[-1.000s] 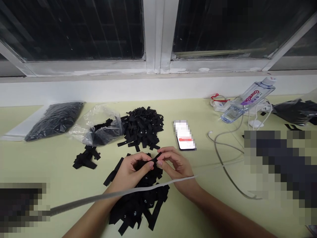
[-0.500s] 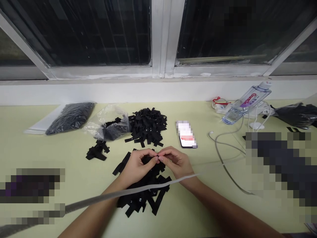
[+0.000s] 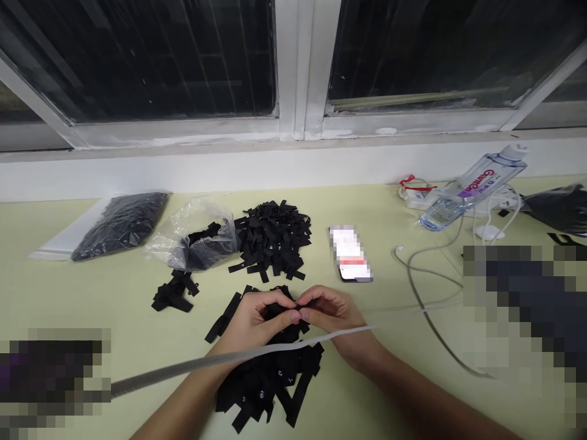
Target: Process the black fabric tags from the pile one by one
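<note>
Two hands, left hand (image 3: 257,318) and right hand (image 3: 334,318), meet with fingers pinched on one black strip (image 3: 300,304) above the near strip pile (image 3: 270,379). One farther strip pile (image 3: 273,241) lies beside one open clear bag (image 3: 192,238) holding strips. Bare bench (image 3: 92,299) extends left.

left hand (image 3: 257,318): showing bare, no glove, ring or sleeve
right hand (image 3: 337,318): showing bare, forearm unsleeved too
</note>
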`<act>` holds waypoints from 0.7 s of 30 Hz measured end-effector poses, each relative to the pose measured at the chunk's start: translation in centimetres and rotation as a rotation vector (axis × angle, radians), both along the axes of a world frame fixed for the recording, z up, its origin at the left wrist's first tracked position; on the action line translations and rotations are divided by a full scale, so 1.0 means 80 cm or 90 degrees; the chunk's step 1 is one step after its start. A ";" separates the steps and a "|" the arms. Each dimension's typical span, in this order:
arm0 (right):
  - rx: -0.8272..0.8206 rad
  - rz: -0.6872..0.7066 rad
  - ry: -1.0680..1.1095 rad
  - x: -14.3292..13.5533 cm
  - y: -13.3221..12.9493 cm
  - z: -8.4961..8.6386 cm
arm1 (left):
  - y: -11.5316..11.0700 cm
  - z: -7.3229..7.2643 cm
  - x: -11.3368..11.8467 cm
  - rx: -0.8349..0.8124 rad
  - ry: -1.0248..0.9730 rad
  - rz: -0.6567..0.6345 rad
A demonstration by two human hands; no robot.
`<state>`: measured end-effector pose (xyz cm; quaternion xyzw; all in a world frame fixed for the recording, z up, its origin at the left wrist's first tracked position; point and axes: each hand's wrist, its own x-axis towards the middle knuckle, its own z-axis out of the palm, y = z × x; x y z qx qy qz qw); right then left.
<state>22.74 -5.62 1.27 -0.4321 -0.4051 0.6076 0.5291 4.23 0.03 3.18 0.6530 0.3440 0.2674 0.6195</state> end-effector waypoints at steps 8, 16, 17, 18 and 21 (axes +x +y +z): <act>-0.087 0.050 0.112 0.003 0.001 -0.003 | 0.003 0.006 -0.003 -0.083 -0.015 -0.036; -0.128 0.049 0.059 0.006 0.003 0.001 | -0.001 0.000 0.002 -0.058 0.017 0.016; -0.127 0.050 0.058 0.006 0.003 0.001 | -0.001 0.002 0.003 -0.046 0.027 0.026; -0.124 0.053 0.060 0.006 0.003 0.001 | -0.001 0.003 0.003 -0.038 0.035 0.033; -0.117 0.049 0.057 0.006 0.004 0.002 | -0.002 0.006 0.005 -0.031 0.044 0.030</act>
